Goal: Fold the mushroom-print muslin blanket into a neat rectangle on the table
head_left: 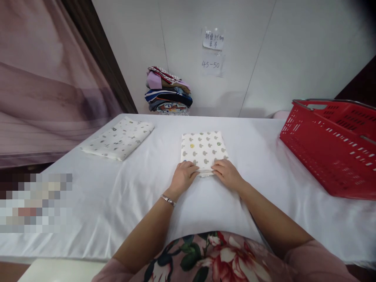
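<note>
A white cloth (205,147) with grey apple-like prints and a few small coloured motifs lies folded into a layered square in front of me. At its near left corner, my left hand (184,177) is closed on the edge, thumb towards the layers and fingers on top. My right hand (228,175) pinches the near right corner in the same way. Between the hands, the stacked layers of the near edge show. The cloth rests flat on the white-covered table (141,188); its underside is hidden.
Another folded white cloth (119,139) with small dark prints lies at the back left. A red plastic basket (329,152) stands on the right. Beyond the far table edge is a stack of folded fabrics (168,92) by the wall. A pixelated patch covers the left edge.
</note>
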`<state>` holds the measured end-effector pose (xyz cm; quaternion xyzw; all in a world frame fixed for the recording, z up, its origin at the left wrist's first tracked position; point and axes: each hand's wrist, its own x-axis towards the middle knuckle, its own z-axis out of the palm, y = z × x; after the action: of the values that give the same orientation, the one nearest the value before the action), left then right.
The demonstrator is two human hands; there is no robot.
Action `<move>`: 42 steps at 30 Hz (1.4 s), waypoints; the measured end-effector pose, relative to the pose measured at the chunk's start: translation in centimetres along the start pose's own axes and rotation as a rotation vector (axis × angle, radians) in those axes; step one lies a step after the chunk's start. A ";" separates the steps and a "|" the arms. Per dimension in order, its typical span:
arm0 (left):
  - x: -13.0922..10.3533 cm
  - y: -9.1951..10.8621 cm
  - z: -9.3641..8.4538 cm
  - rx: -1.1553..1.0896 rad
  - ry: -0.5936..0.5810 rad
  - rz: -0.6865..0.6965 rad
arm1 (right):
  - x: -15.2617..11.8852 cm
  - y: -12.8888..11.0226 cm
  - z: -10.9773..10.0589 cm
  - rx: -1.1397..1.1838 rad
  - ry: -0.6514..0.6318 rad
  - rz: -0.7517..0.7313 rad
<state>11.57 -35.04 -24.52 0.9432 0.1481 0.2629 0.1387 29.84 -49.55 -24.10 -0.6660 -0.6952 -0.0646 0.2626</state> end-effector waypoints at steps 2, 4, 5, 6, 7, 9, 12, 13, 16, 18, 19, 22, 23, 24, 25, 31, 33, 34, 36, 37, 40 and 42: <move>0.1 0.0 0.1 0.004 0.008 -0.009 | 0.0 -0.1 0.1 -0.009 0.005 0.007; 0.1 0.0 0.2 0.000 0.015 -0.016 | 0.1 -0.2 0.1 -0.008 0.020 0.014; 0.1 0.0 0.2 -0.005 0.019 -0.020 | 0.1 -0.2 0.1 -0.004 0.033 0.020; 0.1 0.1 0.2 -0.010 0.022 -0.024 | 0.1 -0.3 0.2 0.003 0.047 0.025; 0.1 0.1 0.3 -0.015 0.026 -0.027 | 0.1 -0.3 0.2 0.009 0.061 0.031; 0.1 0.2 0.2 -0.021 0.031 -0.026 | 0.0 -0.2 0.3 0.018 0.081 0.038; 0.1 0.3 0.1 -0.023 0.038 -0.023 | 0.0 -0.3 0.3 0.022 0.098 0.044; 0.1 0.3 0.1 -0.026 0.040 -0.028 | -0.1 -0.3 0.3 0.022 0.106 0.048; 0.2 0.4 0.0 -0.032 0.041 -0.044 | 0.0 -0.4 0.4 0.013 0.122 0.057; 0.2 0.3 0.1 -0.022 0.040 -0.039 | 0.0 -0.4 0.5 0.001 0.107 0.049; 0.2 0.3 0.1 -0.012 0.040 -0.034 | 0.0 -0.4 0.6 -0.008 0.098 0.042; 0.2 0.2 0.2 0.016 0.031 -0.016 | -0.1 -0.3 0.7 -0.032 0.085 0.029; 0.2 0.2 0.2 0.023 0.026 -0.013 | -0.1 -0.3 0.7 -0.035 0.088 0.027; 0.2 0.2 0.2 0.028 0.021 -0.014 | -0.1 -0.2 0.8 -0.036 0.091 0.027; 0.2 0.2 0.2 0.031 0.015 -0.017 | -0.1 -0.2 0.7 -0.037 0.091 0.027; 0.2 0.3 0.1 0.027 0.033 -0.018 | -0.3 -0.2 0.7 -0.027 0.105 0.002; 0.2 0.2 0.2 0.025 0.057 -0.023 | -0.3 -0.2 0.7 -0.019 0.119 -0.006; 0.1 0.2 0.2 0.023 0.065 -0.029 | -0.3 -0.2 0.6 -0.016 0.123 -0.010; 0.0 0.3 0.2 0.025 0.069 -0.038 | -0.3 -0.2 0.6 -0.020 0.119 -0.022; -0.1 0.3 0.2 0.031 0.065 -0.034 | -0.3 -0.2 0.6 -0.026 0.111 -0.031; -0.2 0.4 0.1 0.050 0.040 0.015 | -0.3 -0.2 0.5 -0.047 0.088 -0.056; -0.3 0.5 0.2 0.046 0.034 0.037 | -0.4 -0.2 0.5 -0.052 0.090 -0.059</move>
<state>11.47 -35.63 -24.64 0.9441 0.1392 0.2780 0.1097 29.50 -49.65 -24.67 -0.6482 -0.7001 -0.1201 0.2742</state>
